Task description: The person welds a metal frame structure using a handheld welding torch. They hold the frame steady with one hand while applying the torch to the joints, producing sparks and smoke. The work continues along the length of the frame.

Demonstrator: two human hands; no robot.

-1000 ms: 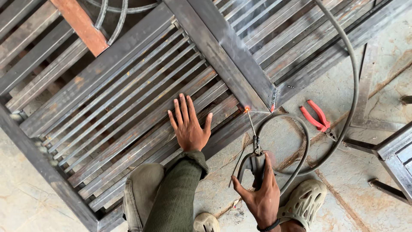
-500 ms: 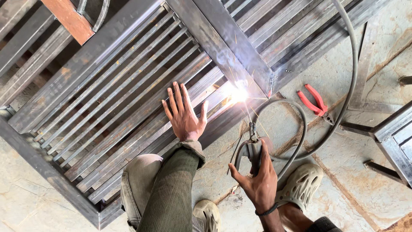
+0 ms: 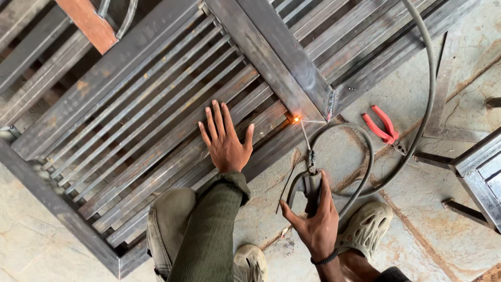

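Arc flare from half a second ago has died to a small orange glow (image 3: 296, 119) at the joint, so the strike reads as just finished or broken off; a second ago the same spot showed only a faint red point. Left hand (image 3: 225, 141) has barely shifted: palm flat on the steel grille (image 3: 156, 120), fingers spread wide, thumb out toward the weld point, pressing the bars down. Right hand (image 3: 313, 222) holds the same position as before, closed around the electrode holder (image 3: 311, 183), thumb splayed to the left and the other fingers wrapped over the handle.

Welding rod (image 3: 305, 137) runs up from the holder's jaws to the glow, tip at or just off the joint where the lower frame bar meets the wide diagonal member (image 3: 271, 60). Can't tell whether the tip touches.

Grey cable (image 3: 365, 172) loops from the holder across the concrete floor (image 3: 459, 78) and up past the frame. Red-handled pliers (image 3: 383, 128) lie on the floor just right of the loop, untouched. Person's knee in green trousers (image 3: 209, 230) and a beige clog (image 3: 365, 224) sit close below the work.

Judgement: tack at this corner looks freshly laid and cooling.
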